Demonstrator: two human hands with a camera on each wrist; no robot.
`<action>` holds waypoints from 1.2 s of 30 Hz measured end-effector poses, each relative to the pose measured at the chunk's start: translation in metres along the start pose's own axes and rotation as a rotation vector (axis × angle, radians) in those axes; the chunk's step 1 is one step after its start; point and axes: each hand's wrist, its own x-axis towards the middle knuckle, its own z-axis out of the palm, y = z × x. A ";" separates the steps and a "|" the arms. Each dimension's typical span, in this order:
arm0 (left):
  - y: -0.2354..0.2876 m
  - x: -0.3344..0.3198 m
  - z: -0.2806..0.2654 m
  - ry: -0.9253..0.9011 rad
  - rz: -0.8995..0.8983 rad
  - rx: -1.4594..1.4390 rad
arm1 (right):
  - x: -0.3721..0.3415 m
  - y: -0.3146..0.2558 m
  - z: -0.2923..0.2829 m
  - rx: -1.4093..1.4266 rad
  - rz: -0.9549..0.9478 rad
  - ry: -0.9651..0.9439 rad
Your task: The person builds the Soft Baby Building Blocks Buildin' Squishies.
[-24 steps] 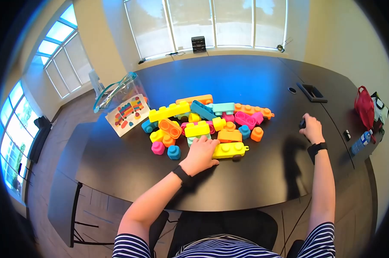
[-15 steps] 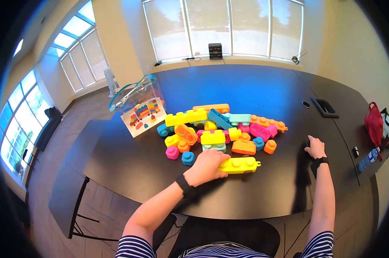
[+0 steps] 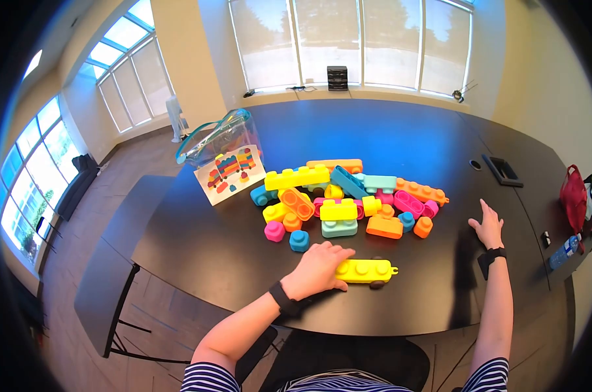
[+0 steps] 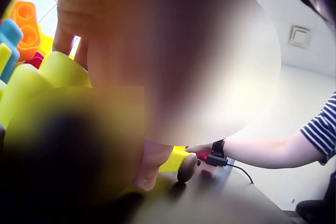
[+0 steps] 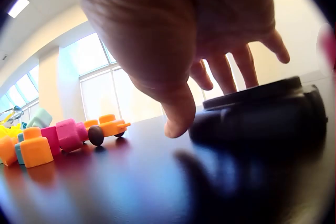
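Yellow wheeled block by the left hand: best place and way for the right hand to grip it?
Probably from above, pinching the long sides of the yellow wheeled block around mid-length. The left hand covers its left end, studs face up, and the body is long and narrow. Stay above the dark wheel, off the thin hook.

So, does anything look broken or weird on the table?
I see nothing broken or spilled. One orange block looks odd: it's tipped in the jumbled pile, hollow side showing, while the yellow wheeled block stands bumps-up.
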 end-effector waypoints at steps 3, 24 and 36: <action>-0.005 0.000 -0.030 0.192 -0.042 -0.093 | -0.005 -0.030 -0.017 0.077 -0.100 0.116; -0.116 -0.064 -0.070 0.159 -0.588 -0.014 | -0.166 -0.214 -0.038 0.545 -0.818 -0.348; -0.014 -0.046 -0.051 0.095 -0.240 -0.476 | -0.169 -0.224 -0.016 0.592 -0.857 -0.428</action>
